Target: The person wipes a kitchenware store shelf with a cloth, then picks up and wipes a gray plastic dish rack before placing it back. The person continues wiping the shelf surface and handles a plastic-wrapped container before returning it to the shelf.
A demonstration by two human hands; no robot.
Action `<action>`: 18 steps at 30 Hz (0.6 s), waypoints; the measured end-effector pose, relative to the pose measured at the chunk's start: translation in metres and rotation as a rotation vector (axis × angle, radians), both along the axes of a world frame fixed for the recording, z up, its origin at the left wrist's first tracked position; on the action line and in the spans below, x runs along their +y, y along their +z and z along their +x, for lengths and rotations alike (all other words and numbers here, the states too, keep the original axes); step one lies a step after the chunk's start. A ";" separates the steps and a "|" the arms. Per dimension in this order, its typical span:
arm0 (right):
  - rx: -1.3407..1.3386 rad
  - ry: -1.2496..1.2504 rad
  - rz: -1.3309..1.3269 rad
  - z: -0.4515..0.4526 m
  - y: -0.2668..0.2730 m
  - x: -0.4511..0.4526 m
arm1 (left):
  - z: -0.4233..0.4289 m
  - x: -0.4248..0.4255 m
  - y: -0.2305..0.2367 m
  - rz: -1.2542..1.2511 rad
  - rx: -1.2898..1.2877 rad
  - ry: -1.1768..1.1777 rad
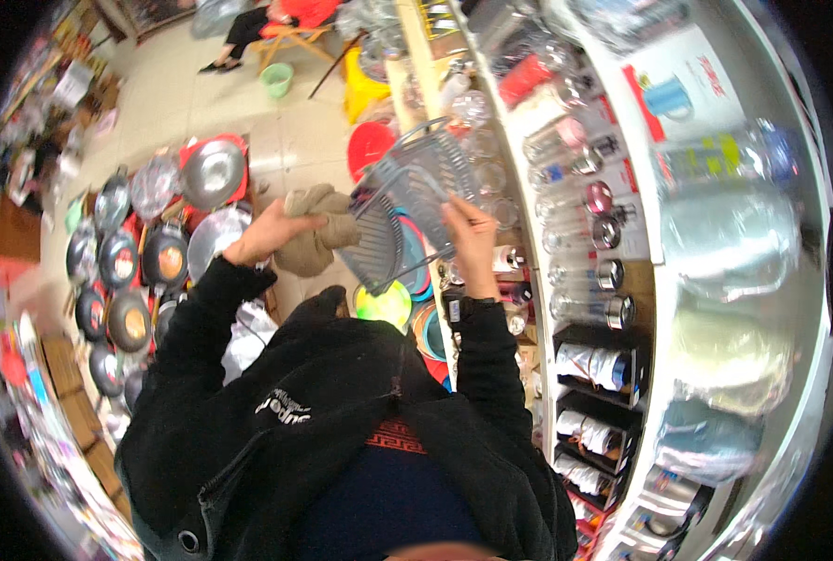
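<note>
My left hand point(274, 230) grips a bunched tan cloth point(311, 242), which hangs against the near left side of a grey plastic basket point(378, 235). The basket has slotted sides and a handle, and it is tilted in front of me. My right hand point(471, 235) holds the basket at its right side, fingers and thumb pinched on the plastic. Part of the basket's far end overlaps the shelf of glassware, so its outline there is hard to separate.
Wrapped frying pans point(166, 256) and a steel wok point(213, 174) stand on the left. Glass bottles point(592, 312) and plastic jugs point(728, 238) line shelves at right. A red basin point(371, 151) lies beyond the basket. A seated person point(241, 35) is near a green bin point(276, 80).
</note>
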State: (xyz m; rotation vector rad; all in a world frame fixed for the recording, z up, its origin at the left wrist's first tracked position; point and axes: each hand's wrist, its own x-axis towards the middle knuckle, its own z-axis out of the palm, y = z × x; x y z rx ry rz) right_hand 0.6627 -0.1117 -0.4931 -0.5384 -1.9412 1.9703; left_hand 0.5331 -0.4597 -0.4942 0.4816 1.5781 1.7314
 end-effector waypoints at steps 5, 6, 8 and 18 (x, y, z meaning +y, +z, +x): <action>-0.034 0.067 0.107 0.018 -0.020 -0.019 | 0.028 0.048 0.024 0.142 -0.001 -0.054; -0.035 0.093 0.114 0.022 -0.024 -0.022 | 0.032 0.056 0.024 0.135 0.095 -0.071; -0.077 0.106 0.169 0.031 -0.033 -0.025 | 0.038 0.070 0.020 0.141 0.183 -0.135; -0.087 0.238 0.489 0.064 -0.080 -0.036 | 0.083 0.094 -0.052 -0.354 0.369 -0.136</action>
